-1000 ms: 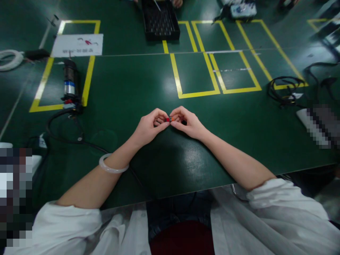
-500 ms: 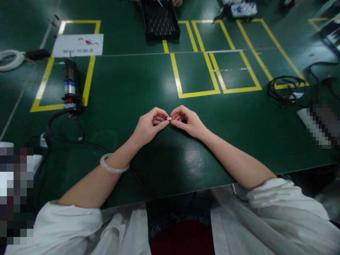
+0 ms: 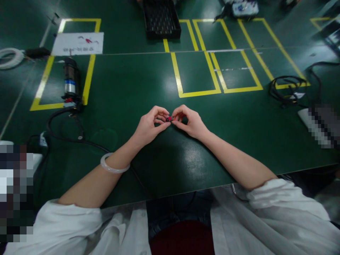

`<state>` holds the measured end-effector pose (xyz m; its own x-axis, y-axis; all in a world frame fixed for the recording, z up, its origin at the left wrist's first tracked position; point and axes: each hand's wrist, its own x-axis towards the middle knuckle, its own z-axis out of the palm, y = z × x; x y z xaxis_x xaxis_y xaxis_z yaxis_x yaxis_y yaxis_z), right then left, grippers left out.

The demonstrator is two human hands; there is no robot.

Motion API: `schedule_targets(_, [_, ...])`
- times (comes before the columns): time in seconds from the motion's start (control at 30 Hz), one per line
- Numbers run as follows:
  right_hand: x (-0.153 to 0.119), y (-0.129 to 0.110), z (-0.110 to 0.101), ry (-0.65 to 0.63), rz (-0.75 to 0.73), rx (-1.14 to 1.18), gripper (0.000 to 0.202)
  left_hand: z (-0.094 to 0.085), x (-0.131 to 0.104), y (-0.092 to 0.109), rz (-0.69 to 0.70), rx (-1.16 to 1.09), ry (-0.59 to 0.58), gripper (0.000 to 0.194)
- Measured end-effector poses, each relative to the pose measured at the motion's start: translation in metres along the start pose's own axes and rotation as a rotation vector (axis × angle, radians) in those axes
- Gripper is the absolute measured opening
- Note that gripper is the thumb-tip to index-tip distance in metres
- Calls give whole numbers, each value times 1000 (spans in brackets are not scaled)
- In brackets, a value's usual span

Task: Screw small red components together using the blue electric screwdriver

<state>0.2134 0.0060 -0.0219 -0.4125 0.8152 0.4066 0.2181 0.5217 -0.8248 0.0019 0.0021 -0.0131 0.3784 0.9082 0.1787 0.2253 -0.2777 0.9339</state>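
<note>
A tiny red and black part (image 3: 170, 119) is pinched between my two hands, above the middle of the green table (image 3: 127, 85). My left hand (image 3: 152, 124) grips its left end with thumb and fingertips. At its right end, the thumb and forefinger of my right hand (image 3: 190, 122) close on it; a bit of orange shows there. The part is too small and too covered by fingertips for me to tell its kind. A pale bangle (image 3: 114, 170) circles my left wrist.
A black electric screwdriver-like tool (image 3: 70, 79) with a cable lies at left, by a white label sheet (image 3: 78, 44). At the back stands a black tray (image 3: 162, 21). Coiled black cable (image 3: 285, 88) lies at right. Yellow tape outlines (image 3: 200, 94) mark the table.
The small part has turned between my fingers: its pale, silvery face showed before, and red and black show now. Both hands have stayed nearly in place.
</note>
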Motion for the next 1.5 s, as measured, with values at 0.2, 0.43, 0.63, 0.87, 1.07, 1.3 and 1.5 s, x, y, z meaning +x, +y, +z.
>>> schedule_targets(0.2, [0,-1,0,0,-27,-21,10,-2,-2,3,139,208,13,20])
schedule_targets(0.43, [0,-3,0,-21,25,-28,18,-3,-3,13,54,275,18,26])
schedule_targets(0.63, [0,-1,0,-14,34,27,19,-3,-1,10,-36,147,-21,33])
schedule_targets(0.87, [-1,0,3,-12,74,217,37,-8,3,5,-343,-412,-102,46])
schedule_targets(1.07, [-2,2,4,-6,137,246,34,-8,4,8,-417,-539,-88,45])
schedule_targets(1.3, [-1,6,2,-8,200,251,34,-5,1,9,-184,-71,-139,37])
schedule_targets(1.5, [0,7,2,-56,198,218,25,-8,-2,15,-49,200,-128,31])
